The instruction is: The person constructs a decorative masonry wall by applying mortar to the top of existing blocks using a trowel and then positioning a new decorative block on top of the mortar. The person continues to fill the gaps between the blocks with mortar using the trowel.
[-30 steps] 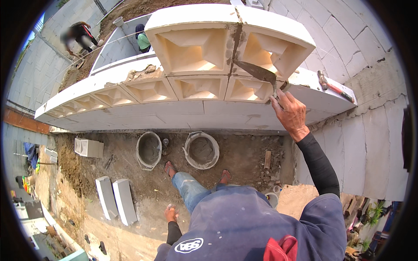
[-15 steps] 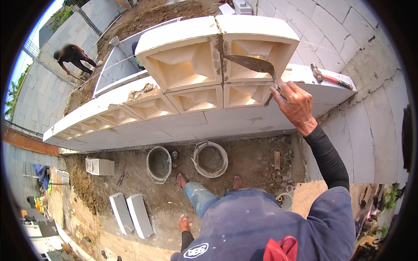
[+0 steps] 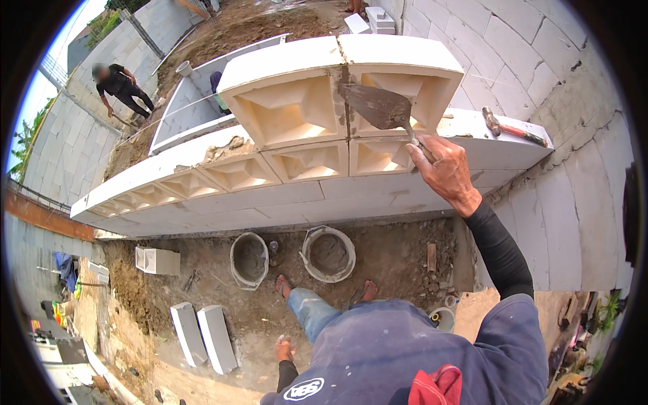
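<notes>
Wall top (image 3: 471,123) narrow, hammer (image 3: 511,127) nr R end; open dirt (image 3: 263,314) below. R hand (image 3: 443,170) grips trowel (image 3: 379,108); L hand (image 3: 285,350) low, fingers: can't tell.

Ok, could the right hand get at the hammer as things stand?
Probably, but its grip isn't free: the right hand holds the trowel. The hammer lies to the right on top of the white wall, with nothing visible between.

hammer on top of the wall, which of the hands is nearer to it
Right. The right hand, holding the trowel, is left of the hammer and slightly lower in the picture; the left hand hangs much farther down and left.
</notes>
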`<action>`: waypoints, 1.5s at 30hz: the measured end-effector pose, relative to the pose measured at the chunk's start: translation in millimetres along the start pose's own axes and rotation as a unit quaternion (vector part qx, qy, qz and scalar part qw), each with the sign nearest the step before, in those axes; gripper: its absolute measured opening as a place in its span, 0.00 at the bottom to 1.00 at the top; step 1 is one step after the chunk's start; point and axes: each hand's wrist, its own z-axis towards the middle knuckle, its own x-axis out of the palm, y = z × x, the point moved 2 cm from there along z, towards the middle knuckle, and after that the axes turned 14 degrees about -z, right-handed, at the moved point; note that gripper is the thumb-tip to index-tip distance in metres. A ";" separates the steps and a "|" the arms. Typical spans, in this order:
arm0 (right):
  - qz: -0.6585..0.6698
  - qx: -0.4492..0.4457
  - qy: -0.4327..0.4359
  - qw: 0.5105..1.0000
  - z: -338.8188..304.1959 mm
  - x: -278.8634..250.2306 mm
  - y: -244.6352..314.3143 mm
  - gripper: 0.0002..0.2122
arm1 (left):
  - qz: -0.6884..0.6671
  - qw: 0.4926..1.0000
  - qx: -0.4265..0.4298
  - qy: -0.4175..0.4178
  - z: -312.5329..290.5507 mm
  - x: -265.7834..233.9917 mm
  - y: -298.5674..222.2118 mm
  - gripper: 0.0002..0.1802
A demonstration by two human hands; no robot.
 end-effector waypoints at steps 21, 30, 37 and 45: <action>0.234 0.098 0.267 0.930 50.0 -69.9 67.7 0.17 | 0.055 0.996 -0.060 -0.045 0.9 5.6 32.9 0.35; 0.183 0.212 0.394 0.875 119.8 -124.5 91.3 0.23 | 0.056 0.996 0.001 0.076 36.3 73.2 -23.1 0.33; 0.111 0.272 0.398 0.869 143.0 -163.8 135.1 0.25 | 0.047 0.998 -0.029 0.043 91.7 20.1 -54.5 0.32; 0.067 0.403 0.383 0.828 156.4 -145.7 116.8 0.23 | 0.090 0.995 -0.014 0.042 153.1 -35.8 -149.8 0.26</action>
